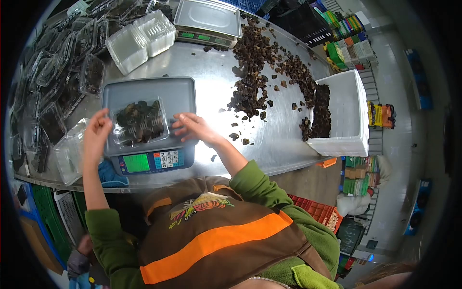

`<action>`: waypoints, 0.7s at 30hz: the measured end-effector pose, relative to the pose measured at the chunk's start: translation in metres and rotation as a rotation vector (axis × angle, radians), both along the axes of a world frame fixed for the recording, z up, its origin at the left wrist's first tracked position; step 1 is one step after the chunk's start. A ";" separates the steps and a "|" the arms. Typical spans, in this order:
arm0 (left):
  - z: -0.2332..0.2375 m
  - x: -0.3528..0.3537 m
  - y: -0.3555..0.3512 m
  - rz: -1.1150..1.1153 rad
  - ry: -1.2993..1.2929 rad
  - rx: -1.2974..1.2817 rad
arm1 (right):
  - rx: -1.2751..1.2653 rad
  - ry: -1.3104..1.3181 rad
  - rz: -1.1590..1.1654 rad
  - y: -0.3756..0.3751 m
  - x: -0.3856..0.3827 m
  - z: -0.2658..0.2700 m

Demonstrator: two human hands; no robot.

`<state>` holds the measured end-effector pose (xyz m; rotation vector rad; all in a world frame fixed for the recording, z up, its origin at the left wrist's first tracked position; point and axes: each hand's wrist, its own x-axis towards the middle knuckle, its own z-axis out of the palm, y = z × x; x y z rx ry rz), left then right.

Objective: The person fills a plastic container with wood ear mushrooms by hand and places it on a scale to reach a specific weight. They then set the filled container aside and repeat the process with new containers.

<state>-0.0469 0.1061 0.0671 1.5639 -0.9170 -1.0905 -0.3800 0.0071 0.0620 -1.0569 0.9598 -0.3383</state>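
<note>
A clear plastic clamshell box [140, 123] filled with dark, ruffled pieces that look like wood ear mushrooms lies on the grey tray [185, 91] of a digital scale. My left hand [97, 127] is just left of the box, its fingers loosely bent and apart. On the box's other side, my right hand [196, 129] reaches over the tray with fingers spread, close to the box's right edge. Neither hand appears to hold anything. Below the tray, the scale's panel [154, 161] has a lit green display and a keypad.
Many packed clear boxes [53, 72] crowd the left. Stacked empty boxes [140, 41] stand beside a second scale [208, 19]. Loose dark mushrooms [255, 67] spread across the metal table [211, 72] to a tipped white foam box [344, 106]. Another person's hand [85, 244] shows lower left.
</note>
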 end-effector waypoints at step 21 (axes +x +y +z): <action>-0.024 -0.034 0.041 0.022 0.159 0.360 | 0.140 0.082 -0.017 0.005 0.031 -0.006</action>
